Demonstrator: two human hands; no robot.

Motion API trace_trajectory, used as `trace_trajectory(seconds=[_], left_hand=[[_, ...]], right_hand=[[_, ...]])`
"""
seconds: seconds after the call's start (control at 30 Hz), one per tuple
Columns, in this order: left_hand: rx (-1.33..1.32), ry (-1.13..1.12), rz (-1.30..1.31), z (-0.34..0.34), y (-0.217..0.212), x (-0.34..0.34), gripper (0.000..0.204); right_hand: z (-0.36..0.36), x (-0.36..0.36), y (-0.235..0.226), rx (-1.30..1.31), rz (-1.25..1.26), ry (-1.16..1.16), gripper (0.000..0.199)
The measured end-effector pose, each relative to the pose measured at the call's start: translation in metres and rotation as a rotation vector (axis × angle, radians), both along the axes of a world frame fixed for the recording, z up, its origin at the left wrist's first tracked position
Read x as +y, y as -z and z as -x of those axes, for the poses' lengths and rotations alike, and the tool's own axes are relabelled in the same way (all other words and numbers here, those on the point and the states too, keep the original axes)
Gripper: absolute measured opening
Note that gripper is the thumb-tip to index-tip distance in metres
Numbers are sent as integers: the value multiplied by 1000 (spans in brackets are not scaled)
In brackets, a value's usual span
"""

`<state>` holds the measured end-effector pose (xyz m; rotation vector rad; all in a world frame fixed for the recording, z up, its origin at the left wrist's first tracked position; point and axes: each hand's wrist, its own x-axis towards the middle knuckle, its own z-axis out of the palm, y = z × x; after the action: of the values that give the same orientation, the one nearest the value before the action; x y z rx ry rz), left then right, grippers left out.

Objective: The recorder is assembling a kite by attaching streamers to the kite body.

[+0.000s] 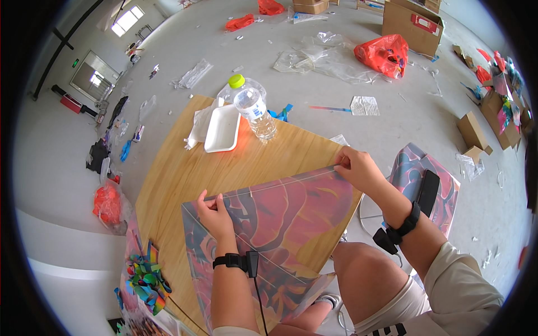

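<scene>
One thin patterned sheet (280, 215) lay across the wooden table (168, 173). The right hand (357, 167) pinched its far edge near the right corner; the left hand (216, 217) touched that edge near the left corner; whether it gripped, I could not tell. Beyond, a clear bottle (252, 109) stood beside a white tray (222, 130).

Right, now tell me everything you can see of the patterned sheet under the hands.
The patterned sheet looks like thin, slightly see-through fabric or film, printed with swirling pinkish-red and grey-blue shapes and touches of yellow-orange. Thin pale lines, perhaps seams or rods, run along its upper edge and slantwise across it. It lies spread over the wooden table, a lower corner seemingly jutting past the edge. The right hand pinches its upper right corner; the left hand touches the upper edge near the left.
</scene>
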<state>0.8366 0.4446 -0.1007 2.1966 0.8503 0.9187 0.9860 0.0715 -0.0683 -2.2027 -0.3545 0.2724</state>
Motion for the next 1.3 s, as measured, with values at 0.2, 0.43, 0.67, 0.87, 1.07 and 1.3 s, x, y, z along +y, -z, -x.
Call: trace_trajectory(seconds=[0.2, 0.43, 0.67, 0.87, 1.07, 1.3], left_hand=[[-1, 4, 3, -1, 0, 0, 40], [-28, 23, 15, 0, 1, -1, 40], [-15, 40, 29, 1, -2, -3, 40], [-13, 31, 24, 1, -4, -4, 40], [21, 3, -49, 0, -2, -1, 38], [4, 11, -20, 0, -4, -4, 37]], right_hand=[[1, 3, 0, -45, 24, 15, 19], [1, 5, -1, -84, 113, 13, 19], [2, 4, 8, -138, 109, 5, 18], [10, 8, 12, -231, 152, 52, 17], [12, 8, 10, -249, 118, 62, 18], [14, 6, 9, -256, 25, 54, 20]])
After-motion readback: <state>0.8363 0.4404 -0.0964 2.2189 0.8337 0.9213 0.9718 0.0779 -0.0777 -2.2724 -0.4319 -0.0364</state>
